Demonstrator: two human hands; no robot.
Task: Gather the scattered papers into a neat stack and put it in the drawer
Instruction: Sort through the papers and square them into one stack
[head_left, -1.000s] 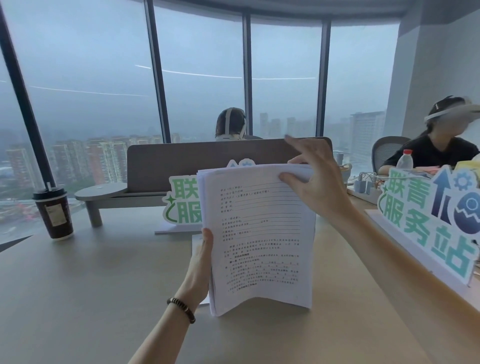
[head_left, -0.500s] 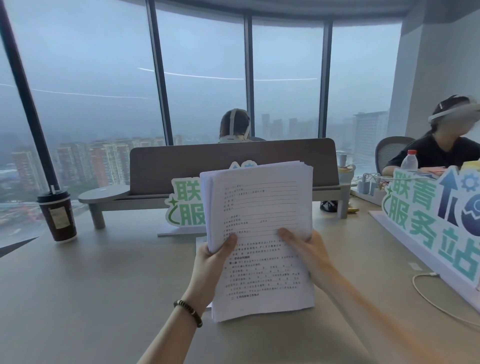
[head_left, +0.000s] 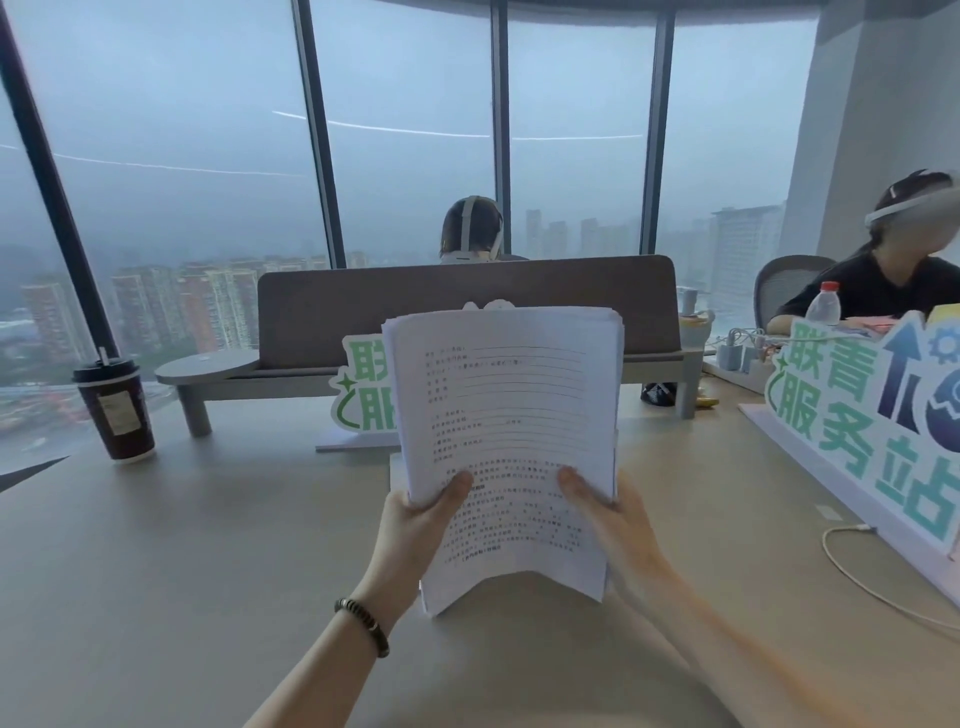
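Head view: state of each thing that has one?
Paper stack: upright, bottom edge on the desk, sheets uneven, bottom bowed.
Left hand: grips the stack's left edge, thumb in front.
Right hand: grips the right edge, thumb in front.
Cup: upright, lidded, with straw.
Bottle: upright, capped.
Cable: loose on the desk.
Drawer: not in view.

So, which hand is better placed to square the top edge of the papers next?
Probably the right hand. Both hands grip the paper stack upright on the table, thumbs in front. The uneven sheets fan out at the top right corner, on its side, so the left hand could hold.
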